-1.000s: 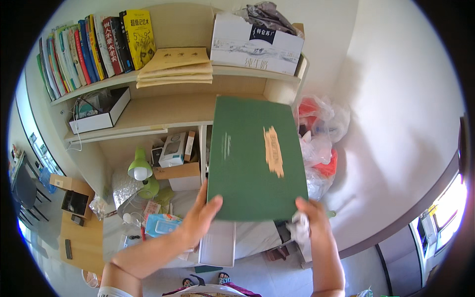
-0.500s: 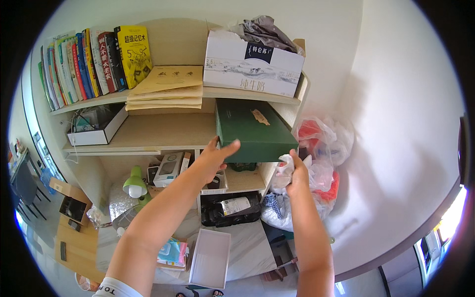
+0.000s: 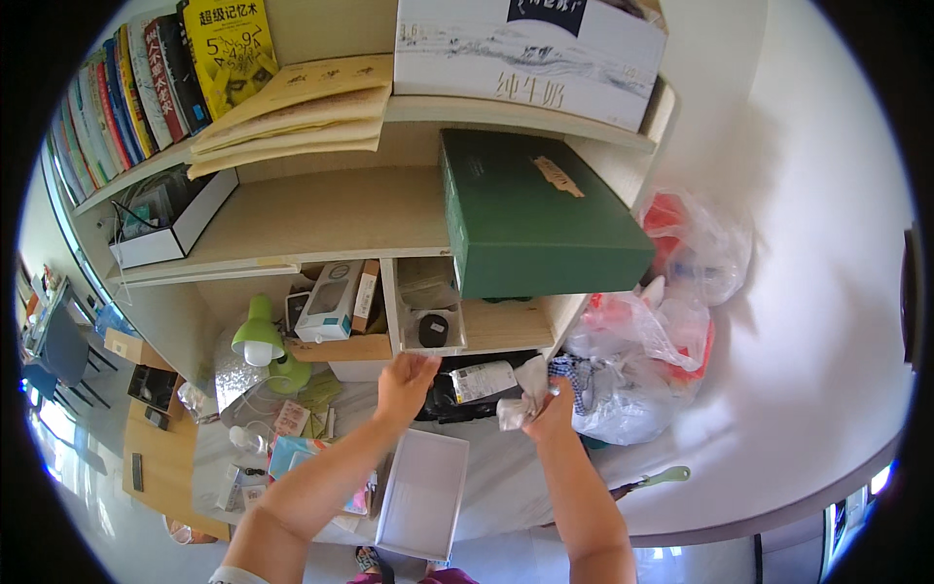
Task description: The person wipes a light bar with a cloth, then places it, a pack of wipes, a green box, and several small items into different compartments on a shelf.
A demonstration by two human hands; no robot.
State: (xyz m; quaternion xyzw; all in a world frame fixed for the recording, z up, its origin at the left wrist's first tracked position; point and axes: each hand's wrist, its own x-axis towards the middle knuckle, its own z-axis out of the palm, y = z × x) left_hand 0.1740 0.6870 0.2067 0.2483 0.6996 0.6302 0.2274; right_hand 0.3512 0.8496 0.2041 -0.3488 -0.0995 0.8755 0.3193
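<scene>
In my right hand is a crumpled off-white cloth, bunched between closed fingers, before the lower right of the shelf unit. My left hand is just under a small white tray with a round black object in it. Its fingers are drawn together; whether they grip the tray's edge I cannot tell. Above both hands a large dark green box lies on the middle shelf, jutting past the front edge. Behind the hands, a black plastic-wrapped package with a white label sits in the low compartment.
A shallow white box lid lies on the marbled desktop. A green lamp stands left. Yellow envelopes and a white carton top the unit. Plastic bags hang at right, above a green-handled tool.
My left hand has left the green box and moved down to the small tray. My right hand has lowered from the box with the cloth. The view has come closer to the shelves.
</scene>
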